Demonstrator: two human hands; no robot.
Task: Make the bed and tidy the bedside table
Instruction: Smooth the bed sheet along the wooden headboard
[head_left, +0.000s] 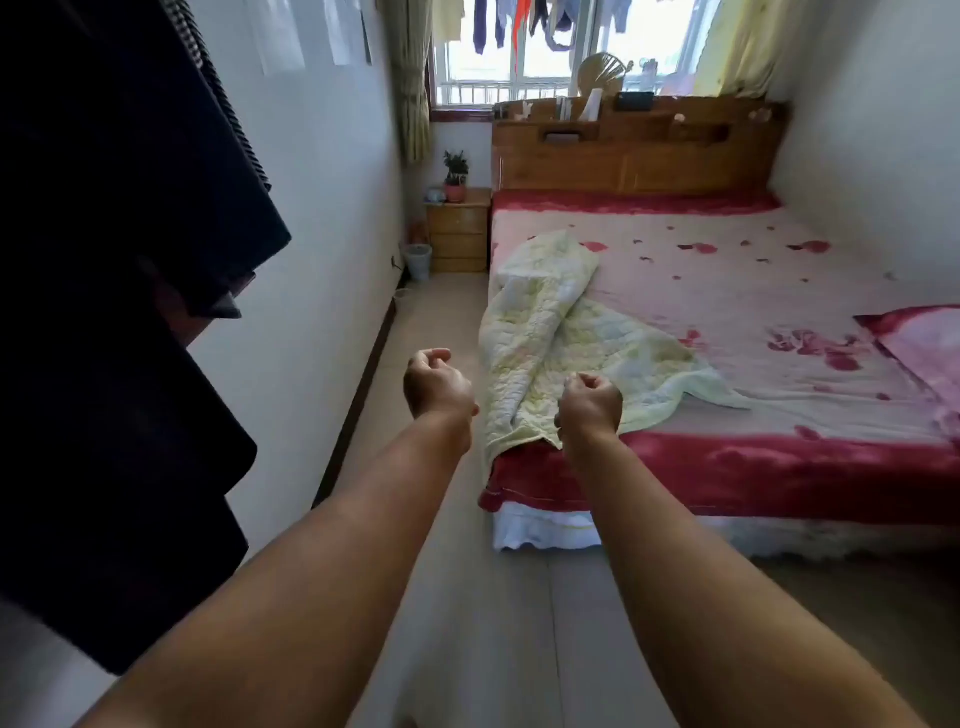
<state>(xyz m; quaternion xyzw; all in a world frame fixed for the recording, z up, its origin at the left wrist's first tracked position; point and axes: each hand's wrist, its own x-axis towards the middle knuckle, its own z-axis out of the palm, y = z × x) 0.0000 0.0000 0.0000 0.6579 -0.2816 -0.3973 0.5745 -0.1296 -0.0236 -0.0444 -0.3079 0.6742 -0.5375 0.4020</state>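
Left hand (436, 384) and right hand (589, 404) are hovering, fingers curled, empty. Quilt (550, 332) is lying crumpled mid-frame; no step is appearing complete.

both bare arms reach straight out ahead, roughly parallel and a little apart. the left arm (311, 545) ends in the left hand (436, 384), its back toward the camera, fingers curled into a loose fist that holds nothing. the right arm (701, 571) ends in the right hand (589, 402), likewise clenched and empty.
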